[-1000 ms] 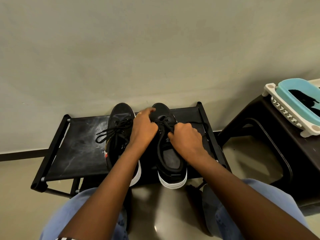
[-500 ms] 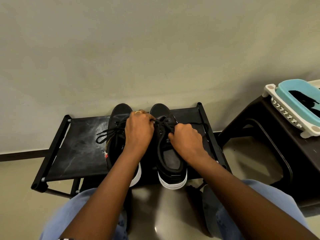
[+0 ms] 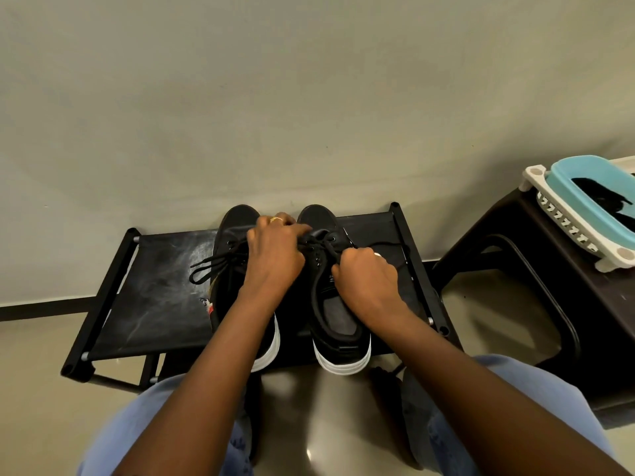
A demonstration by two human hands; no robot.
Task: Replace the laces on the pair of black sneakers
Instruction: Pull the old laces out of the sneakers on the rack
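At centre frame, on a scuffed black fabric-topped rack [image 3: 154, 297], two black canvas sneakers with white rubber soles stand side by side, the left hand [image 3: 275, 255] and right hand [image 3: 366, 280], knuckles up, each pinching the thin black lace [image 3: 323, 243] of the right sneaker [image 3: 338, 304], while the left sneaker [image 3: 237, 235] trails loose laces.

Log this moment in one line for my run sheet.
left hand: holds lace | right hand: pinches lace | right sneaker: on rack
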